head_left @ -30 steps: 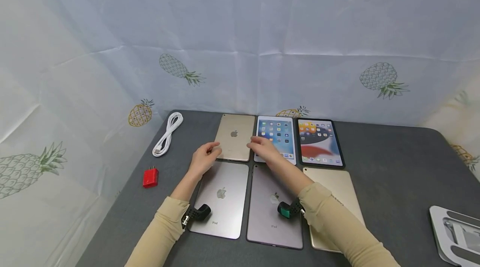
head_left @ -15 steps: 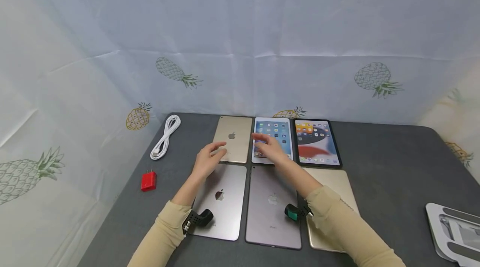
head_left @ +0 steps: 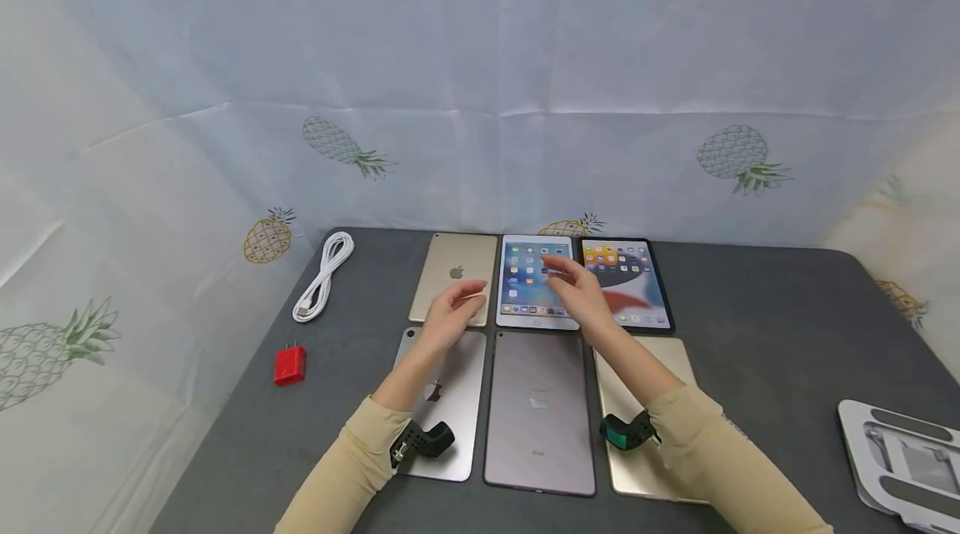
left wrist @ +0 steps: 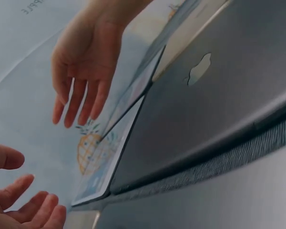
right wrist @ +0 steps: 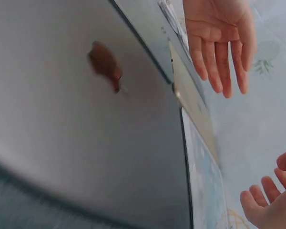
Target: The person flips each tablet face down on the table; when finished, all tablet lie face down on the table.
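Note:
Six tablets lie in two rows of three on the dark grey table. My left hand [head_left: 452,313] hovers with relaxed fingers over the lower right of the gold tablet [head_left: 459,263] at back left, its forearm across the silver tablet [head_left: 459,401]. My right hand [head_left: 579,291], fingers loosely bent, is above the gap between the white tablet [head_left: 525,301], screen up with app icons, and the black-framed tablet [head_left: 637,292], also lit. Neither hand holds anything. In front lie a grey tablet [head_left: 538,426], back up, and a second gold tablet [head_left: 637,467], partly hidden by my right forearm.
On the left are a coiled white cable [head_left: 325,276] and a red charger plug [head_left: 289,366]. A silver folding stand [head_left: 892,467] lies at the right front. Behind the table [head_left: 765,334] hangs a pineapple-print cloth [head_left: 465,51].
Both hands have shifted to the right over the tablets, the right one from the white tablet's left side to its right edge. The head view has turned slightly. The tablets stay in place.

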Demonstrator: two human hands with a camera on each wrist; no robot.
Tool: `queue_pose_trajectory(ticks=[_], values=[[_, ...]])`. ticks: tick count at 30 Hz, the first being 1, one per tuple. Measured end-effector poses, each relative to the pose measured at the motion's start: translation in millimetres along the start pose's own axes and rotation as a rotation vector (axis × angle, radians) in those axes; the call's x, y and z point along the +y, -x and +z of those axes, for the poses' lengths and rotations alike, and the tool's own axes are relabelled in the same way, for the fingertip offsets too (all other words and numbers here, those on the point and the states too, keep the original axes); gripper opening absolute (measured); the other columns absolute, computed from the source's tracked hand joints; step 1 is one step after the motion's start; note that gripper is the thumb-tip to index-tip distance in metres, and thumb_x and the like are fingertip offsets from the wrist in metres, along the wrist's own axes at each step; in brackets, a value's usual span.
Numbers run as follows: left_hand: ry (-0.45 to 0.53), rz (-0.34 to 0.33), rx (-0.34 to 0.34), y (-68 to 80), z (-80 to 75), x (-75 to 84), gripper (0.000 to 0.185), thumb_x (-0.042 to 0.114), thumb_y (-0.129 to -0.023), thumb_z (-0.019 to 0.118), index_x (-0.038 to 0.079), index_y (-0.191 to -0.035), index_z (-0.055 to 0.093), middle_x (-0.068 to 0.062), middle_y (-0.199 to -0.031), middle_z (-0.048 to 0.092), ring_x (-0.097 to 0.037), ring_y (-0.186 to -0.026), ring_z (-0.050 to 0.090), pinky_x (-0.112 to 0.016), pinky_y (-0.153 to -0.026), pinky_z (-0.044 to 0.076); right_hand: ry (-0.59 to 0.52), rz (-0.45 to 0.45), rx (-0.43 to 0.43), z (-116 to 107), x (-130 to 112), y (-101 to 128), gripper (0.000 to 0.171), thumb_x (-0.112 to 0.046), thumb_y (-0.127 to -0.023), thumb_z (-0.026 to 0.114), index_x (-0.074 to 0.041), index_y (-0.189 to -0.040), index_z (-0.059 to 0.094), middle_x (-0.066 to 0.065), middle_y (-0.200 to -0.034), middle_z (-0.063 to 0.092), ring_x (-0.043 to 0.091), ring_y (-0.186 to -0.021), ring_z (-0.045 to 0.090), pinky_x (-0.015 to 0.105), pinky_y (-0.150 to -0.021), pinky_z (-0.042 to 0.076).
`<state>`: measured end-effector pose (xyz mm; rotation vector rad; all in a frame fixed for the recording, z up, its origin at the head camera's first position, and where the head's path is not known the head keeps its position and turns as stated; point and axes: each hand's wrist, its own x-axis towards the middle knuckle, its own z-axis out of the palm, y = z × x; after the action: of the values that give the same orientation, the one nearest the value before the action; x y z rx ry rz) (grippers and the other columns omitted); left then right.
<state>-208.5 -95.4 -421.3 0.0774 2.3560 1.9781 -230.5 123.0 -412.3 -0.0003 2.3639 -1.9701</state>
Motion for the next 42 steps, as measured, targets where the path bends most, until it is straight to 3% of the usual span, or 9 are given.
queue_pose_trajectory(ticks=[7, 11, 19, 32, 42], values=[[0.007, -0.073, -0.069, 1.2, 15.9, -2.8, 0.049, 0.015, -0.094, 0.061, -0.006, -0.137, 0.048, -0.024, -0.141, 0.048, -0.038, -0.131, 0.044, -0.048, -0.107, 0.036, 0.005, 0.092, 0.036, -13, 10, 7, 0.049, -0.001, -0.096, 0.047, -0.003, -0.145, 0.043, 0.017, -0.149, 0.040, 0.032, -0.137, 0.035, 0.045, -0.112, 0.030], [0.006, -0.114, -0.090, 0.8, 22.3, -4.0, 0.058, 0.018, -0.092, 0.062, -0.007, -0.141, 0.043, -0.026, -0.144, 0.042, -0.040, -0.136, 0.036, -0.049, -0.112, 0.029, 0.023, 0.134, 0.006, -17, 14, 11, 0.054, -0.001, -0.096, 0.045, -0.002, -0.149, 0.035, 0.018, -0.154, 0.032, 0.033, -0.142, 0.026, 0.046, -0.115, 0.024], [0.037, -0.179, -0.125, -1.6, 27.5, -2.5, 0.060, 0.020, -0.093, 0.062, -0.007, -0.142, 0.040, -0.027, -0.145, 0.040, -0.039, -0.136, 0.036, -0.049, -0.112, 0.028, 0.046, 0.180, -0.056, -17, 16, 16, 0.062, -0.003, -0.096, 0.046, 0.001, -0.153, 0.022, 0.021, -0.158, 0.020, 0.035, -0.146, 0.016, 0.047, -0.116, 0.018], [0.202, -0.269, -0.115, -14.4, 25.8, -2.2, 0.056, 0.014, -0.096, 0.056, -0.011, -0.142, 0.037, -0.026, -0.140, 0.045, -0.033, -0.130, 0.043, -0.044, -0.108, 0.037, 0.050, 0.176, -0.052, -17, 21, 16, 0.062, -0.004, -0.096, 0.047, 0.006, -0.151, 0.021, 0.024, -0.157, 0.019, 0.037, -0.145, 0.017, 0.047, -0.116, 0.020], [0.314, -0.276, -0.058, -18.0, 26.0, -5.5, 0.050, 0.004, -0.096, 0.053, -0.018, -0.139, 0.037, -0.030, -0.141, 0.042, -0.033, -0.125, 0.046, -0.042, -0.107, 0.039, 0.049, 0.192, -0.071, -17, 22, 15, 0.060, -0.007, -0.098, 0.047, 0.006, -0.151, 0.023, 0.022, -0.158, 0.020, 0.034, -0.146, 0.018, 0.046, -0.116, 0.020]])
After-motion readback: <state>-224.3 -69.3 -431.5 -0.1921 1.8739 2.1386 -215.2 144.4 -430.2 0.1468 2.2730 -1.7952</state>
